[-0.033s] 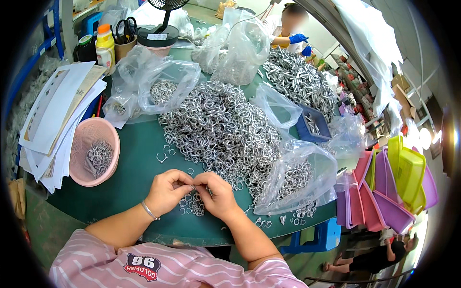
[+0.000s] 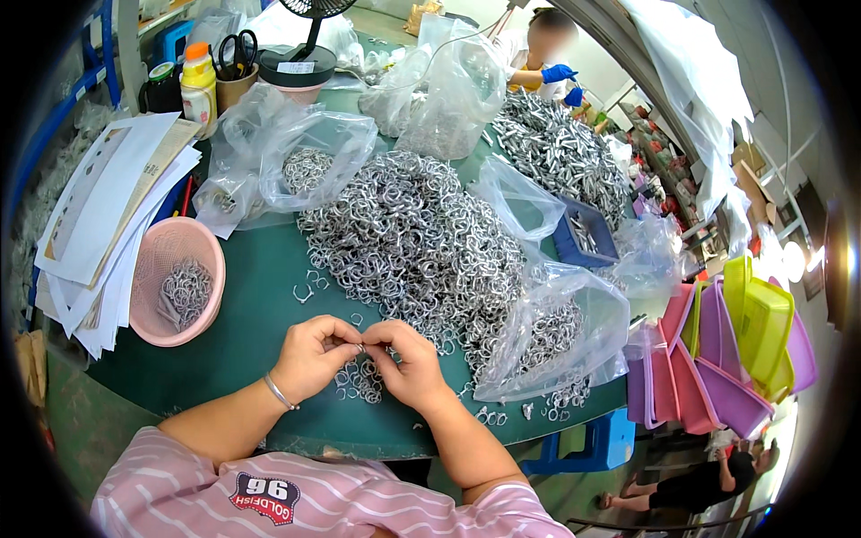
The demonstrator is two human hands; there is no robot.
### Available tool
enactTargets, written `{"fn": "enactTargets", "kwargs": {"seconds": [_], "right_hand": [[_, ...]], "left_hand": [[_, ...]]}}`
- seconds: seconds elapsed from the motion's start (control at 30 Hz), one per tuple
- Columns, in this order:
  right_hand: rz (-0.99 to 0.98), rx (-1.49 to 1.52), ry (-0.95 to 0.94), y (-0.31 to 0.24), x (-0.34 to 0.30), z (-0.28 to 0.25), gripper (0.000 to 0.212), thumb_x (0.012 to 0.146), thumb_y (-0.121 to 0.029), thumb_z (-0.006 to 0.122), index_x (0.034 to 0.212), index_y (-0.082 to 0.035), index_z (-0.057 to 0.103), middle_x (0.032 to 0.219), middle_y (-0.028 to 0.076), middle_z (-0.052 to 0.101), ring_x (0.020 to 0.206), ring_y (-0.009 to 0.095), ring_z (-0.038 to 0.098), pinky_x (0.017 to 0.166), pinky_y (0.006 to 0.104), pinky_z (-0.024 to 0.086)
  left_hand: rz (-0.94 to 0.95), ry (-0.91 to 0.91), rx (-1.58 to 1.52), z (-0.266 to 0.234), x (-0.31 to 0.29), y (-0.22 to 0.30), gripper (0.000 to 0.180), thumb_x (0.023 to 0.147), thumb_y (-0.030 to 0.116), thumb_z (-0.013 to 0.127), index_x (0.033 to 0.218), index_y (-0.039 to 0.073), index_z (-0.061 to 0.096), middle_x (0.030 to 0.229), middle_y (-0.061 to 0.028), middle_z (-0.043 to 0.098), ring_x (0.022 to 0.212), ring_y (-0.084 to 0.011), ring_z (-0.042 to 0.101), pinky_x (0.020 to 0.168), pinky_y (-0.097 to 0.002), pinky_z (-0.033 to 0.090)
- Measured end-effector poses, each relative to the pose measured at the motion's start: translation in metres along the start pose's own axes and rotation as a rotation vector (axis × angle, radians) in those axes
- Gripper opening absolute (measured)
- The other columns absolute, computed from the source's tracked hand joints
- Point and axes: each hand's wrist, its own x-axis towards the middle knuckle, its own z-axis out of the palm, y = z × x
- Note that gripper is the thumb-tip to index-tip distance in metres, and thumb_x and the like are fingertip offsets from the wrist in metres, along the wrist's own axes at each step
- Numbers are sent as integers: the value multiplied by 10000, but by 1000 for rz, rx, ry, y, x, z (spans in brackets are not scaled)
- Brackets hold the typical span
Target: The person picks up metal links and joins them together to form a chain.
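Observation:
My left hand (image 2: 309, 360) and my right hand (image 2: 404, 361) meet fingertip to fingertip near the table's front edge. Between them they pinch a small silver metal ring (image 2: 361, 349), mostly covered by the fingers. Just below the fingers lie several loose rings (image 2: 363, 381) of the same kind. Beyond my hands spreads a large heap of silver metal rings (image 2: 404, 233), many with a gap in the band. To the left, a pink plastic basket (image 2: 215, 305) holds a smaller lot of metal pieces.
Clear plastic bags (image 2: 560, 350) lie at the heap's sides. Papers (image 2: 99, 197) are stacked left. Behind stand a bottle (image 2: 197, 85), scissors (image 2: 238, 52) and a fan (image 2: 309, 36). A blue bin (image 2: 574, 247) sits by a heap of metal tubes (image 2: 556, 148). A blue-gloved co-worker (image 2: 547, 45) is across.

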Motion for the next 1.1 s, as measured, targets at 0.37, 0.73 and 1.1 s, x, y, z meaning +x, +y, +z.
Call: {"fn": "enactTargets", "kwargs": {"seconds": [0.37,0.73,1.1], "right_hand": [[96,-56,46,-19,10,-25,138,777,69,611,894,-2,595,930,98,620,789,167,610,655,256,502],[252,-519,-481,-32,-22,-35,177,765,-105,662,909,-58,571,867,115,556,763,322,600,646,401,486],[111,-443,-414,-40,-28,-4,204,772,-121,652,925,-48,538,899,113,510,797,308,569,650,405,480]], "left_hand": [[104,34,49,2,1,-1,97,814,-36,573,894,-34,630,941,-64,557,734,-104,622,656,-210,512],[71,27,-76,4,-1,-2,102,841,-25,558,924,-28,617,930,-54,551,747,-103,613,666,-217,512],[125,57,-107,4,-1,-3,107,844,-36,552,937,-23,603,940,-51,550,763,-106,609,685,-225,517]]}}
